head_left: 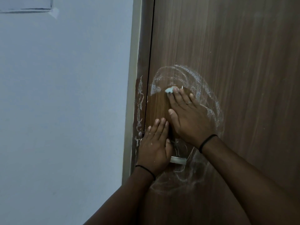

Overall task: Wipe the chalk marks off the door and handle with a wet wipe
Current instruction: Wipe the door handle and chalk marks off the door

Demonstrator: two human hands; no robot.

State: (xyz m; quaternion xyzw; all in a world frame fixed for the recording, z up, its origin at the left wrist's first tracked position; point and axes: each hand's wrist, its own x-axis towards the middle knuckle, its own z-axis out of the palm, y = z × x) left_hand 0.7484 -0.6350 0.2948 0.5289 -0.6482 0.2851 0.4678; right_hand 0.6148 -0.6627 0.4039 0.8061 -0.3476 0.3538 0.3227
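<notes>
A brown wooden door (235, 54) carries white chalk marks (199, 82) in wide arcs above and below the metal handle (177, 160). My right hand (190, 116) lies flat on the door, straight fingers pressing a small pale wet wipe (169, 90) against the wood. A darker, glossy patch (159, 106) sits just left of that hand. My left hand (155, 145) rests flat on the door by its left edge, covering part of the handle. More chalk scribbles run down the door frame (139, 111).
A pale blue-grey wall (65, 95) fills the left side, with the edge of a panel at its top left. The door frame strip stands between wall and door.
</notes>
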